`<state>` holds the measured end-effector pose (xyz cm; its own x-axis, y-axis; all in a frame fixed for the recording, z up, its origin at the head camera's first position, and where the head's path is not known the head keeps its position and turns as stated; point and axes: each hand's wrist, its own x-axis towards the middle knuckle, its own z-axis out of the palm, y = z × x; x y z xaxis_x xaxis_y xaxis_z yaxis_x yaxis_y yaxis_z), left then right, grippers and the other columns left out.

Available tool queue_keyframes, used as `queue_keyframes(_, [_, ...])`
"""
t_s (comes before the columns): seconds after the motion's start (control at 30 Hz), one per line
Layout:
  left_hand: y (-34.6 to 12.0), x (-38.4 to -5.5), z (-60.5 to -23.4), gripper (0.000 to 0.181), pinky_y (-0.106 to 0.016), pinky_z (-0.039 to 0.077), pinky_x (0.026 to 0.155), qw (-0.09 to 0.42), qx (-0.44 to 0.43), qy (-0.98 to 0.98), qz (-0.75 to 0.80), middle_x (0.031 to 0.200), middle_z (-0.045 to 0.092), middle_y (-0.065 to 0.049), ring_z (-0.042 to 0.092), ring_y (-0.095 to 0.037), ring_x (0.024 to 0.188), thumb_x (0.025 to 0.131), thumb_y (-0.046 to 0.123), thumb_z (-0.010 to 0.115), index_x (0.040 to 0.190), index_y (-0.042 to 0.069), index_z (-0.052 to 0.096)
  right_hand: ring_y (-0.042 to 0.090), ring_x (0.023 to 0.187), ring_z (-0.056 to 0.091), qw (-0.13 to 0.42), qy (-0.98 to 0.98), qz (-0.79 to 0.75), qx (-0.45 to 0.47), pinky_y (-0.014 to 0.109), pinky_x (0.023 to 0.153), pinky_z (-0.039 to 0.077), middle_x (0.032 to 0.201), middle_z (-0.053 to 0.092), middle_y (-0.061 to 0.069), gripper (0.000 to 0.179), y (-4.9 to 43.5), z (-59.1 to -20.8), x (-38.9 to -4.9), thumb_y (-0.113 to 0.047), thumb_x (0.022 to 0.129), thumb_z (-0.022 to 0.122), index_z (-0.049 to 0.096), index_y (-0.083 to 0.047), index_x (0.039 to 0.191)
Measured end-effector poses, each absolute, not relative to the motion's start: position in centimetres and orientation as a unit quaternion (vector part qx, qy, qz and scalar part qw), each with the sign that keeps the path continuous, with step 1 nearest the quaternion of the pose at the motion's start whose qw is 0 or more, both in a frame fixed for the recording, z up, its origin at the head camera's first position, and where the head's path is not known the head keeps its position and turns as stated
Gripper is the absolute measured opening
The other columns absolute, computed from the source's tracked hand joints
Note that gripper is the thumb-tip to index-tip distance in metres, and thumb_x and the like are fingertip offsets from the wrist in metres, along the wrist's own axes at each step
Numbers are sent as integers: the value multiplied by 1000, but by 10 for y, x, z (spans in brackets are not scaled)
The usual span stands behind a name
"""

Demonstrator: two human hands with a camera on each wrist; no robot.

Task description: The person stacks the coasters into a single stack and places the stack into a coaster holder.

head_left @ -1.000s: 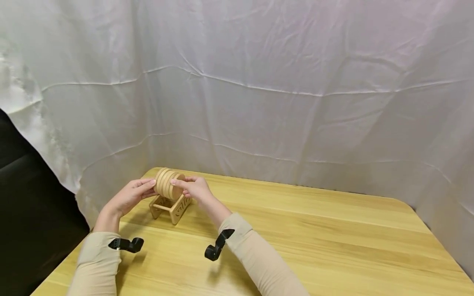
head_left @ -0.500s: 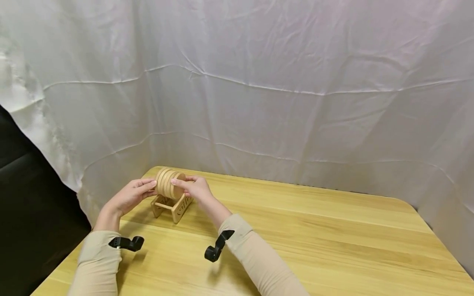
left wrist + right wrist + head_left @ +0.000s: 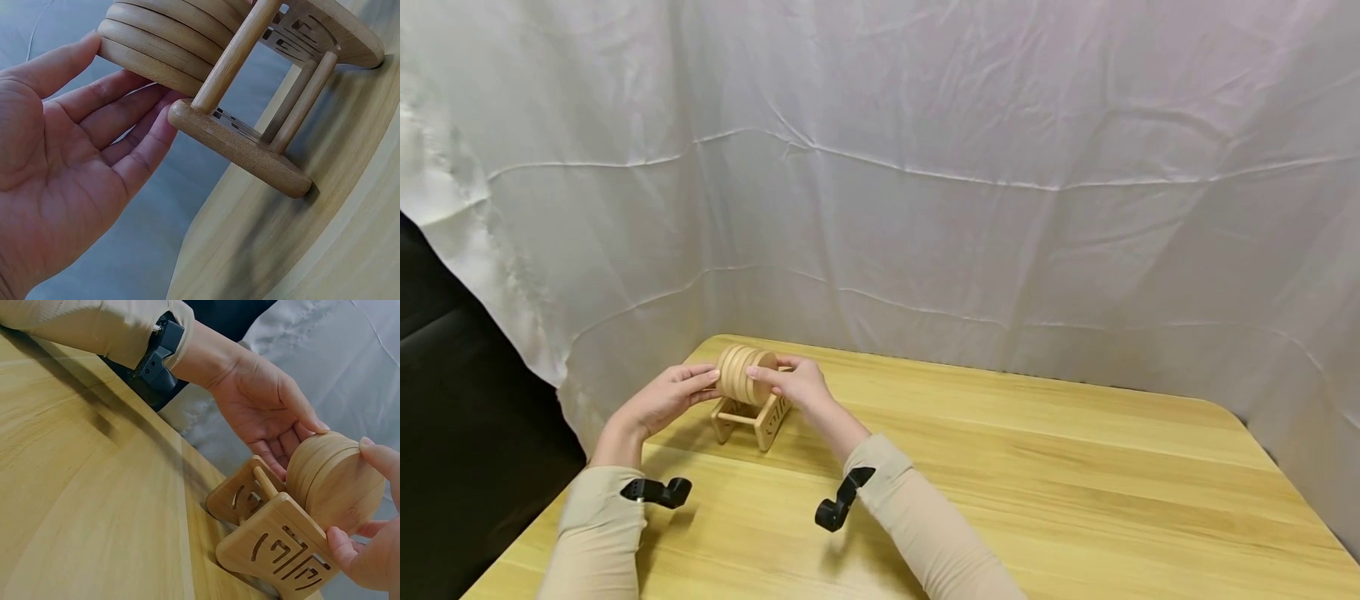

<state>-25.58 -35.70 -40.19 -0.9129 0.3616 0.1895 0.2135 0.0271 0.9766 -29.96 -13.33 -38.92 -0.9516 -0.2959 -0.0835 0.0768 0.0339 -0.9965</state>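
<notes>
A stack of several round wooden coasters (image 3: 740,377) stands on edge at a small wooden coaster holder (image 3: 769,423) with cut-out patterns in its sides. My left hand (image 3: 664,400) holds the stack's left end, its thumb at the rim of the outermost coaster (image 3: 147,69) and its fingers spread behind. From the other end my right hand (image 3: 805,385) pinches the coasters, thumb on the rim and fingertips low beside the holder's side panel (image 3: 281,550). The left little finger touches or nearly touches the holder's corner in the left wrist view. How deep the stack sits is partly hidden.
The wooden table (image 3: 1000,467) stretches to the right, with its far edge close behind the holder. A pale curtain (image 3: 925,233) hangs around the back and sides. Something black (image 3: 467,417) stands at the left. Black camera mounts (image 3: 657,493) jut from both sleeves.
The holder has turned slightly and shifted a little to the right beneath the coasters. The stack sits a touch lower. Both hands keep their hold in nearly the same place.
</notes>
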Motion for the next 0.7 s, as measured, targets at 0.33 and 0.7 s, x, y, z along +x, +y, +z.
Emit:
queue_keyframes(0.33, [-359, -254, -402, 26, -13, 51, 95, 60, 191, 734, 649, 114, 70, 13, 65, -1, 107, 102, 3, 43, 123, 3, 58, 9, 83, 64, 123, 709, -684, -121, 22, 77, 54, 95, 73, 1, 36, -130, -400, -301, -23, 74, 85, 74, -10, 105])
queue_keyframes(0.7, [-361, -255, -405, 36, -14, 51, 92, 45, 159, 768, 619, 111, 68, 12, 64, -2, 105, 96, 1, 55, 129, -10, 49, 7, 81, 63, 101, 740, -645, -164, 22, 76, 54, 95, 72, 0, 37, -129, -405, -303, -22, 72, 87, 73, -15, 106])
